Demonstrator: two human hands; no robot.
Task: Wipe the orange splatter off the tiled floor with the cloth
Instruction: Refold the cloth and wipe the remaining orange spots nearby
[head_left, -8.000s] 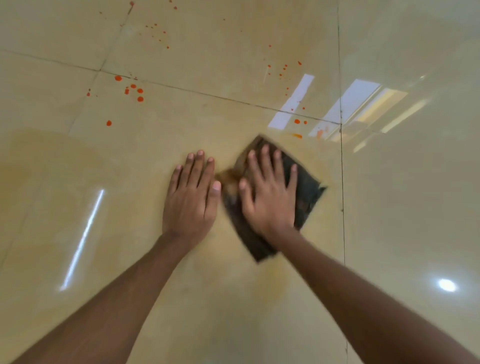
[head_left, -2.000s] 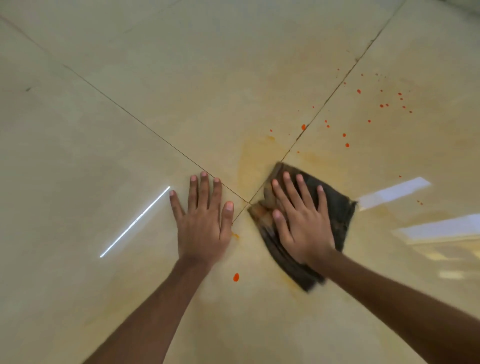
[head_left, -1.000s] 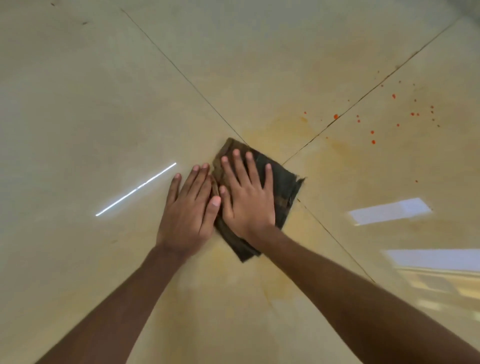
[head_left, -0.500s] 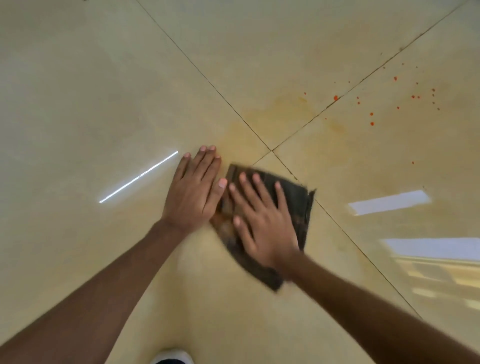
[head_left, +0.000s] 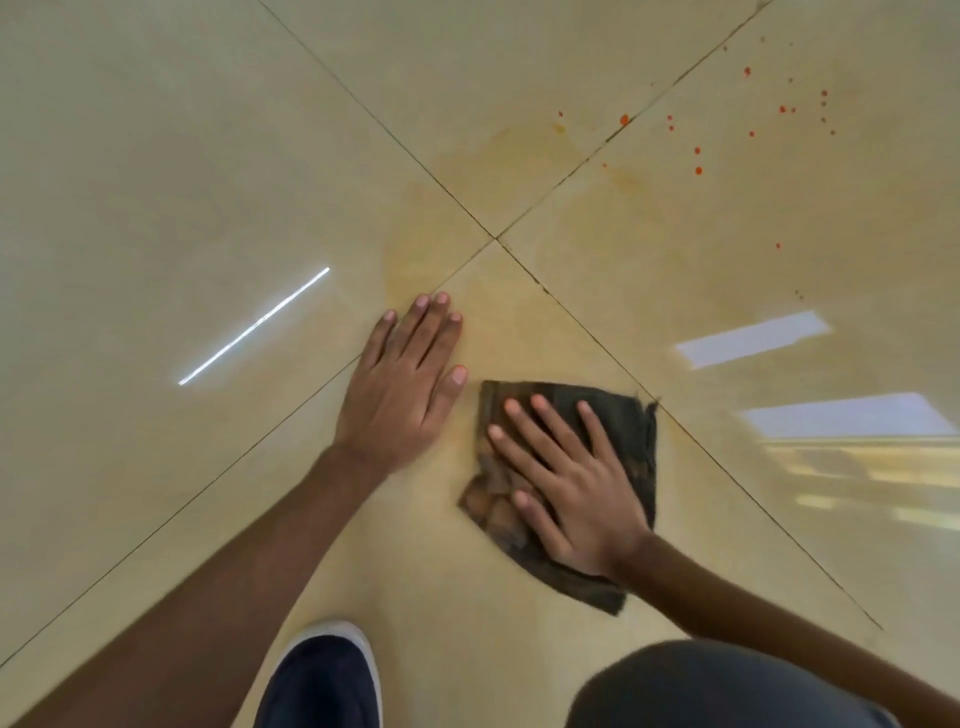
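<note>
Cloth (head_left: 626, 431): a limp, dark rag blotched with brown, roughly square with a frayed far corner. It lies flat on the tile nearest the person, just right of the left hand and not touching it.
Right hand (head_left: 571, 488): palm down on the cloth, with fingers straight and spread. It presses and grips nothing.
Left hand (head_left: 402, 395): flat on bare tile across a grout line, fingers straight and close together, holding nothing.
Orange splatter (head_left: 698, 170): small round drops scattered over the far-right tile, well apart from the cloth.
Smear (head_left: 519, 156): a thin yellowish film around the grout crossing (head_left: 496, 240).
Change from half a second ago: cloth and right hand have slid nearer the person, opening a gap beside the left thumb. The shoe (head_left: 322, 680) shows more, and a grey-clad knee (head_left: 727, 686) has entered.
Tiled floor (head_left: 208, 156): glossy cream tiles with thin dark joints, mirroring a bright strip (head_left: 254, 326) and pale rectangles (head_left: 753, 338).
</note>
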